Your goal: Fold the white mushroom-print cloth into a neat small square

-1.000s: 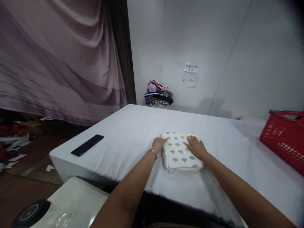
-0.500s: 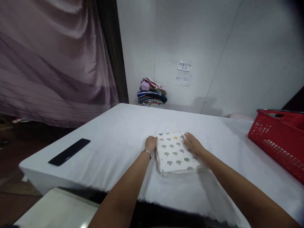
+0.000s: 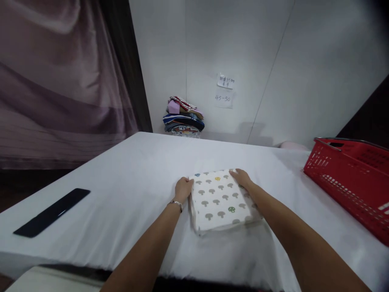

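A folded white cloth [image 3: 216, 197] printed with grey mushrooms, plus a few blue, yellow and green ones, lies near the front edge of the white-covered table [image 3: 146, 174]. My left hand [image 3: 183, 189], with a bracelet at its wrist, pinches the cloth's far left side, thumb on top and fingers against the edge. At the far right corner, my right hand [image 3: 242, 178] is closed over the cloth's edge; its fingertips are partly hidden. The layers of the fold show along the left side.
A red plastic basket [image 3: 343, 178] stands at the right. A flat black object [image 3: 53, 211] lies on the table's left. Behind the table rises a stack of folded fabrics [image 3: 184, 117] by the white wall, where paper notes [image 3: 224, 98] hang. A mauve curtain [image 3: 60, 81] drapes at the left.
My right hand has slid from lying on top of the cloth to its far right edge and closed there. My left hand keeps its side. The view has turned to the right.
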### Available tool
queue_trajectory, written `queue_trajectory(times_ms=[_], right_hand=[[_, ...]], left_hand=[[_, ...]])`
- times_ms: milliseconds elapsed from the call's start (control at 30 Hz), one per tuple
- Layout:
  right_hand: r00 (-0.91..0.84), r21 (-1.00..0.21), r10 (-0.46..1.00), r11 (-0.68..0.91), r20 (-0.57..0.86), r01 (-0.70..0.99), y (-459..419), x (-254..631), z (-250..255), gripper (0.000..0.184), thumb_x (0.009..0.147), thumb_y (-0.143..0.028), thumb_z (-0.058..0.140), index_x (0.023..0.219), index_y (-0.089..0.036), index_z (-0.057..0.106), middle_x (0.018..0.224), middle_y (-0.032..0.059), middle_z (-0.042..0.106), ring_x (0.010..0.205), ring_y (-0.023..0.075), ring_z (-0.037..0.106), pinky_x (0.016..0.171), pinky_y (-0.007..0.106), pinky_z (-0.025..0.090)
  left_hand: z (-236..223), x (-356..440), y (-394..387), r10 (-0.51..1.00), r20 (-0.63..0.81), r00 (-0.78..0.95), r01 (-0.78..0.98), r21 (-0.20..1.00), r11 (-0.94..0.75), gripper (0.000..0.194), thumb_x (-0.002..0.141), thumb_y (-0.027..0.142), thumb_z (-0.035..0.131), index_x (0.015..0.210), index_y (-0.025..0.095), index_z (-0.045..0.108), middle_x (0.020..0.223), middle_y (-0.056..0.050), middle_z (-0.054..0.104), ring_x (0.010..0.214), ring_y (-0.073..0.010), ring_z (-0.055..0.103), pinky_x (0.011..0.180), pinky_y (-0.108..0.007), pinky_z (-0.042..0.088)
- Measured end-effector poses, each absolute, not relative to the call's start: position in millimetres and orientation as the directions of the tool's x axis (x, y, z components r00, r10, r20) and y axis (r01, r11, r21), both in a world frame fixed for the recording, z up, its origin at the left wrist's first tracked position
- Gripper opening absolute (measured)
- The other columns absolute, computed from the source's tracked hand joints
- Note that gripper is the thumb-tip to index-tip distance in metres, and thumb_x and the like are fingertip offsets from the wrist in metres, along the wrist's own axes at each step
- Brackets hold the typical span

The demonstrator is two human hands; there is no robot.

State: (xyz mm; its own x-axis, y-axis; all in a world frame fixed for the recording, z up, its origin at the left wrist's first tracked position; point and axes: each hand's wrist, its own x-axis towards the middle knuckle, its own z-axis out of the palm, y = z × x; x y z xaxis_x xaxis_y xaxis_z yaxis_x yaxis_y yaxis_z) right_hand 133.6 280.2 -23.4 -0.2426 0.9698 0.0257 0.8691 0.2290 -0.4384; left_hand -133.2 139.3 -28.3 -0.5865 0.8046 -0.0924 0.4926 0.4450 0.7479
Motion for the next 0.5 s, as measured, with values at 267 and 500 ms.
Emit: queue_trajectory(times_ms=[267,500], right_hand=[[-0.063,-0.43,0.998,0.05,-0.015,0.902,302,162,-20,0.068,0.083,-0.059,0.038,0.127,-0.008,0.05,0.126,0.0188,0.054,0.119,0.0291,0.049,0.098,0.037,0.036],[-0.121,-0.433,0.991,0.085,-0.055,0.897,286,172,-27,0.066,0.086,-0.055,0.035,0.135,-0.013,0.041,0.132,0.0146,0.05,0.122,0.0284,0.046,0.1,0.038,0.035]], left_hand=[[-31,-108,183,0.847,-0.176,-0.502,0.47,0.767,0.437,0.019,0.073,0.034,0.057,0.067,0.016,0.061,0.066,-0.007,0.066,0.071,-0.0191,0.063,0.06,-0.024,0.04],[-35,-112,182,0.858,-0.21,-0.469,0.44,0.787,0.433,0.024,0.074,0.038,0.059,0.069,0.016,0.063,0.065,-0.007,0.066,0.07,-0.0184,0.063,0.059,-0.023,0.042]])
